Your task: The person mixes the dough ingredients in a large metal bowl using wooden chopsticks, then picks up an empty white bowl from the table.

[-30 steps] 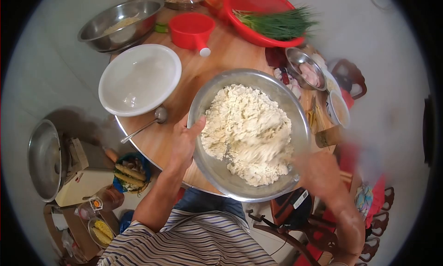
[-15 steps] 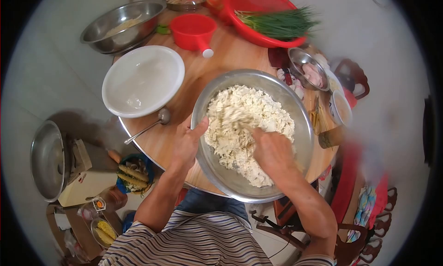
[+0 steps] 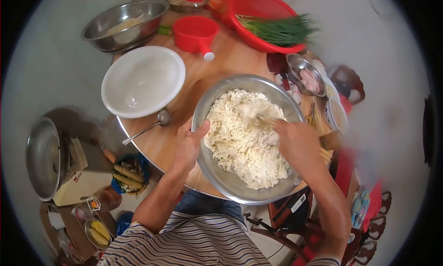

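A large steel bowl holds a crumbly, pale floury mixture near the table's front edge. My left hand grips the bowl's left rim, thumb over the edge. Over the right part of the bowl, my right hand is closed round thin sticks, perhaps chopsticks, whose far ends dip into the mixture and are blurred. A white basin stands left of the bowl, with a metal ladle beside it.
Behind are a red dipper, a steel basin and a red basin with green stalks. At the right, a small steel bowl holds pink meat. Chairs stand lower right; corn lies lower left.
My right hand first moved from beyond the bowl's right rim in over the mixture, then back toward the upper right. The mixture has shifted. My left hand keeps its hold on the rim.
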`<state>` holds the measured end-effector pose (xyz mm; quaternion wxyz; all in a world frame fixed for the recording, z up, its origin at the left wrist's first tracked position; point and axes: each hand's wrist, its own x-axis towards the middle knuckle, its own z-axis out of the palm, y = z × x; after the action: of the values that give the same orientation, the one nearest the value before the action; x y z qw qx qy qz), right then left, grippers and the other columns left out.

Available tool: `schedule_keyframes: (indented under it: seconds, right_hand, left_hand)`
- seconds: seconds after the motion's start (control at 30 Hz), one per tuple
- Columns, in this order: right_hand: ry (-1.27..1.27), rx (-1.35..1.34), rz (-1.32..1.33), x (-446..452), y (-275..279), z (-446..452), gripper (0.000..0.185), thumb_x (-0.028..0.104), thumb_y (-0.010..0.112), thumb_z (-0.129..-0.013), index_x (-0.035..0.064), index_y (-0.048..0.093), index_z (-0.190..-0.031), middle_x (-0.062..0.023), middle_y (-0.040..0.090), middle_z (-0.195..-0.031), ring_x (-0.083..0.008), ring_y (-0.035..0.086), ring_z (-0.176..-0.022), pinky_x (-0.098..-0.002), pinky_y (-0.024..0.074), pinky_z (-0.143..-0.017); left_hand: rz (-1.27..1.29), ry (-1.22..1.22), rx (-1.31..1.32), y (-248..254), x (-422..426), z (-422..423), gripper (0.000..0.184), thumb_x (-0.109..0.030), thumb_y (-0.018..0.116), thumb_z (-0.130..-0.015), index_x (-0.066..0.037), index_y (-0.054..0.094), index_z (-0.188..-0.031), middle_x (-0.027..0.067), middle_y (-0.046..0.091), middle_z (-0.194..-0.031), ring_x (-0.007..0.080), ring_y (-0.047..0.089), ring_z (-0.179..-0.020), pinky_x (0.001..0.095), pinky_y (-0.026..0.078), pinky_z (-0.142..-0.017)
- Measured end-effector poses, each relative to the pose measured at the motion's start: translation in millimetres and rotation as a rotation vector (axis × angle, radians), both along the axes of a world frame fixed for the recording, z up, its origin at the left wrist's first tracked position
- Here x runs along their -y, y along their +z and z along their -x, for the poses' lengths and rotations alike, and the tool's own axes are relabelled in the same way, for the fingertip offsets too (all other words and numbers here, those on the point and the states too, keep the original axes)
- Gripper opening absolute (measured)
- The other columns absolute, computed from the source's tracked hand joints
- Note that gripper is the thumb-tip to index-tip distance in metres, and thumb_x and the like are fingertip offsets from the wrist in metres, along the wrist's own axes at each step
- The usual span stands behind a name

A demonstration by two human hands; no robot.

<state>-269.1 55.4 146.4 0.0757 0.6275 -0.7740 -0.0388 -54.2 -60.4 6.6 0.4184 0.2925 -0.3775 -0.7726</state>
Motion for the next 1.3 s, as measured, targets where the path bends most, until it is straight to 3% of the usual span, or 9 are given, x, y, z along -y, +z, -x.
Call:
schedule_keyframes:
  seconds: [0.27,0.33,0.37,0.5,0.77,0.87,1.07,1.17,1.3]
  right_hand:
    - [0.407,-0.006,-0.167,26,-30,-21,0.014,0.007,0.062,-0.086,0.0001,0.072,-0.08,-0.0138,0.071,-0.072,-0.0293,0.075,-0.072,-0.0409,0.0595,-0.063]
    - [0.578,-0.065,-0.286,10,-26,-23,0.021,0.008,0.062,-0.084,-0.0056,0.066,-0.101,-0.0154,0.069,-0.07,-0.0331,0.073,-0.066,-0.0421,0.0574,-0.057]
    - [0.584,-0.026,-0.363,0,-25,-16,0.018,0.009,0.062,-0.086,-0.0037,0.065,-0.098,-0.0155,0.069,-0.073,-0.0331,0.073,-0.068,-0.0433,0.0576,-0.06]
    - [0.408,-0.105,-0.581,-46,15,11,0.024,0.011,0.064,-0.085,0.0061,0.066,-0.108,-0.0132,0.07,-0.085,-0.0315,0.072,-0.075,-0.0464,0.0551,-0.064]
    - [0.228,-0.178,-0.582,-92,85,12,0.031,0.013,0.067,-0.081,0.0094,0.073,-0.112,-0.0093,0.071,-0.079,-0.0274,0.071,-0.072,-0.0427,0.0506,-0.063]
    - [0.361,0.022,-0.529,-103,33,8,0.041,0.01,0.069,-0.076,0.0139,0.071,-0.117,-0.0098,0.07,-0.08,-0.0314,0.07,-0.07,-0.0445,0.0526,-0.06]
    - [0.172,0.105,-0.279,-73,-46,-26,0.035,0.006,0.066,-0.078,0.0088,0.073,-0.111,-0.0136,0.068,-0.074,-0.0329,0.07,-0.068,-0.0464,0.0531,-0.061]
    - [0.039,0.213,-0.119,-42,-51,-15,0.023,0.005,0.064,-0.082,0.0116,0.076,-0.101,-0.0196,0.068,-0.072,-0.0361,0.069,-0.065,-0.0494,0.0538,-0.063]
    - [0.038,0.244,-0.133,-34,-44,13,0.019,0.007,0.063,-0.082,0.0081,0.076,-0.097,-0.0183,0.072,-0.079,-0.0389,0.072,-0.075,-0.0499,0.0569,-0.071]
  left_hand:
    - [-0.028,-0.012,0.03,5,-1,-1,0.038,-0.021,0.065,-0.102,0.002,0.063,-0.133,0.008,0.072,-0.113,0.0138,0.068,-0.095,0.0295,0.055,-0.085]
    - [-0.037,-0.011,0.038,6,-1,-1,0.039,-0.021,0.065,-0.102,0.002,0.062,-0.134,0.0081,0.072,-0.113,0.0142,0.068,-0.095,0.0296,0.055,-0.085]
    - [-0.039,-0.018,0.027,6,-1,-1,0.039,-0.021,0.065,-0.102,0.002,0.063,-0.133,0.0084,0.072,-0.113,0.0144,0.068,-0.096,0.03,0.055,-0.085]
    - [-0.042,-0.009,0.076,2,0,-5,0.039,-0.021,0.066,-0.102,0.002,0.062,-0.133,0.0091,0.072,-0.113,0.0147,0.068,-0.097,0.0309,0.055,-0.085]
    - [-0.035,-0.015,-0.017,0,-2,-1,0.04,-0.021,0.067,-0.101,0.003,0.062,-0.132,0.0094,0.072,-0.113,0.0149,0.068,-0.096,0.0304,0.055,-0.085]
    - [-0.051,-0.001,-0.008,1,-2,-3,0.04,-0.02,0.066,-0.101,0.003,0.061,-0.133,0.0096,0.072,-0.113,0.0151,0.069,-0.096,0.0302,0.056,-0.085]
    - [-0.044,-0.031,-0.01,5,-2,-4,0.04,-0.02,0.066,-0.101,0.003,0.061,-0.133,0.0102,0.071,-0.113,0.0158,0.07,-0.096,0.0305,0.057,-0.085]
    - [-0.028,-0.03,0.004,4,-2,-4,0.04,-0.02,0.067,-0.101,0.003,0.061,-0.133,0.0105,0.071,-0.114,0.0159,0.07,-0.096,0.0305,0.057,-0.084]
    - [-0.038,-0.053,-0.019,3,-2,-5,0.04,-0.02,0.066,-0.102,0.004,0.061,-0.134,0.0107,0.071,-0.115,0.0158,0.069,-0.098,0.0308,0.056,-0.086]
